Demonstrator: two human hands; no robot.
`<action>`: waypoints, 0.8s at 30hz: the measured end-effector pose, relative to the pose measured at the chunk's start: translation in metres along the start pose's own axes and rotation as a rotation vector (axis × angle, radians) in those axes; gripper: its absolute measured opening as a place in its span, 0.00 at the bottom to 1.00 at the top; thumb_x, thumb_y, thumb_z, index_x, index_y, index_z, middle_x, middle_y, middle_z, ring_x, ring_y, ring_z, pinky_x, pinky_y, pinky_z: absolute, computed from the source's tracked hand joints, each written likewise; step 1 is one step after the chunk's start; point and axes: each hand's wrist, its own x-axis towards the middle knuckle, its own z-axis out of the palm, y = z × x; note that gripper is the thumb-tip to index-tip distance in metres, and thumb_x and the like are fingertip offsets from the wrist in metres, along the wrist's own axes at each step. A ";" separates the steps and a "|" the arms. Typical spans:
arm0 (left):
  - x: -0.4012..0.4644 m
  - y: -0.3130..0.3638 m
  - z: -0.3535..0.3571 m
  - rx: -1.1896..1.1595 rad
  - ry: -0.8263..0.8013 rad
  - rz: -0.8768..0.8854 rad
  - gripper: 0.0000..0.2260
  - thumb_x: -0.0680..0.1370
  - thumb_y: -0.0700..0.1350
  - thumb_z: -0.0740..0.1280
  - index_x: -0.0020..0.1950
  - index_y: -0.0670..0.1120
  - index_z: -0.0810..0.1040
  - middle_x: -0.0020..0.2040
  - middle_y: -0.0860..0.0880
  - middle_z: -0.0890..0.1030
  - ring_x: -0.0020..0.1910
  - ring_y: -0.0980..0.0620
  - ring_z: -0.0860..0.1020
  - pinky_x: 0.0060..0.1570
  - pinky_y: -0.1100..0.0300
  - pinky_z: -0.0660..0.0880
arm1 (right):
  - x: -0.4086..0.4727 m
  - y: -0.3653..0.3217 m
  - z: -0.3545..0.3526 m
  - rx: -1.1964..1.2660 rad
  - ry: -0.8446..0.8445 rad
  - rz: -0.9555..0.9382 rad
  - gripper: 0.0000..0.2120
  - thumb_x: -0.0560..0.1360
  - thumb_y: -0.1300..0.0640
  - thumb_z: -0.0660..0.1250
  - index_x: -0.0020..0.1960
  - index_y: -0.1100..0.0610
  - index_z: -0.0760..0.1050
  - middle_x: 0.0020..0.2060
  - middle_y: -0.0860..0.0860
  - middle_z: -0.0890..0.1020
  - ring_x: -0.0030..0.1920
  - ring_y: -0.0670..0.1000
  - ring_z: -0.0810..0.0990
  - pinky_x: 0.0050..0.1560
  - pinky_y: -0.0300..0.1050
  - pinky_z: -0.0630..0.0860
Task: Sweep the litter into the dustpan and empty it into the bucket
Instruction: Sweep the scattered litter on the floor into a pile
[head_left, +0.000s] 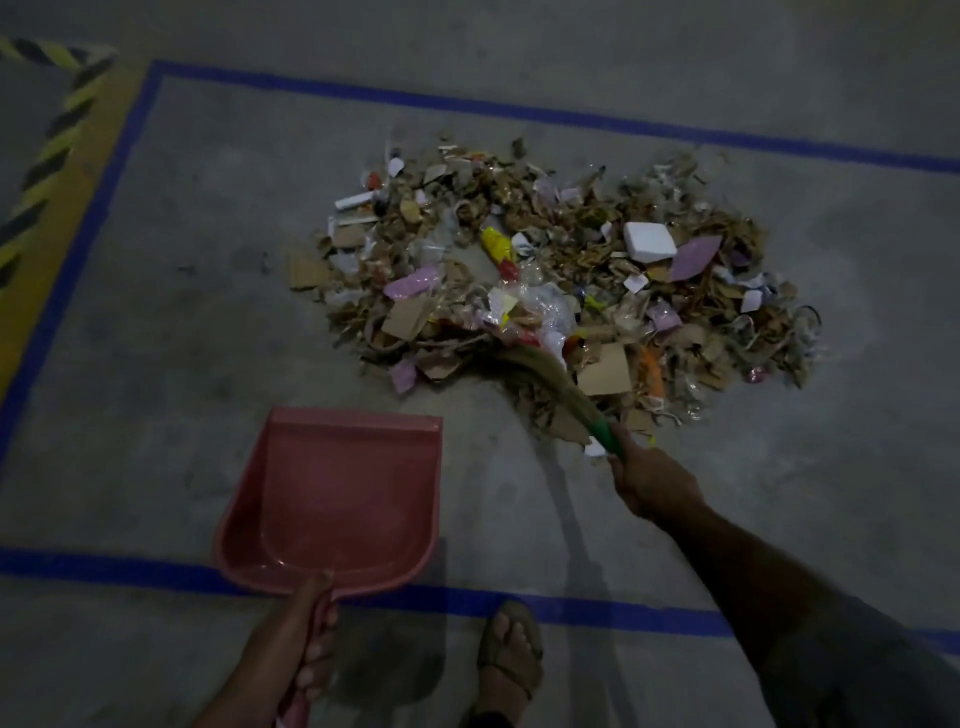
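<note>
The litter pile (561, 291) lies on the concrete floor (182, 312) inside blue tape lines (467, 104). The right hand (652, 480), arm outstretched, grips a grass broom (550, 379) whose bristles touch the pile's near edge. The left hand (304, 639) holds the pink dustpan (337, 493) by its handle, near the pile.

Our left hand (301, 649) curls low near us in a closed grip; our right hand (654, 480) reaches forward, arm extended, fingers wrapped tight.
</note>
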 end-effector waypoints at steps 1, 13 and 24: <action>0.002 0.006 0.005 -0.001 -0.006 0.001 0.20 0.81 0.55 0.61 0.38 0.42 0.69 0.23 0.47 0.60 0.15 0.54 0.59 0.20 0.68 0.60 | 0.008 0.008 -0.005 0.003 0.009 0.004 0.27 0.84 0.45 0.51 0.81 0.44 0.49 0.48 0.58 0.81 0.41 0.57 0.79 0.39 0.50 0.76; 0.008 0.092 0.033 0.066 -0.068 0.085 0.19 0.82 0.55 0.61 0.37 0.44 0.69 0.23 0.50 0.61 0.16 0.54 0.58 0.21 0.67 0.59 | -0.041 0.024 -0.035 0.312 0.133 0.026 0.28 0.84 0.45 0.53 0.81 0.43 0.47 0.34 0.52 0.76 0.32 0.51 0.76 0.30 0.46 0.70; 0.014 0.189 -0.045 0.145 -0.104 0.108 0.18 0.82 0.54 0.59 0.37 0.45 0.69 0.22 0.51 0.61 0.16 0.55 0.58 0.19 0.69 0.58 | -0.165 -0.106 0.006 0.663 0.142 0.128 0.29 0.82 0.46 0.59 0.80 0.40 0.52 0.67 0.48 0.77 0.60 0.54 0.81 0.51 0.43 0.75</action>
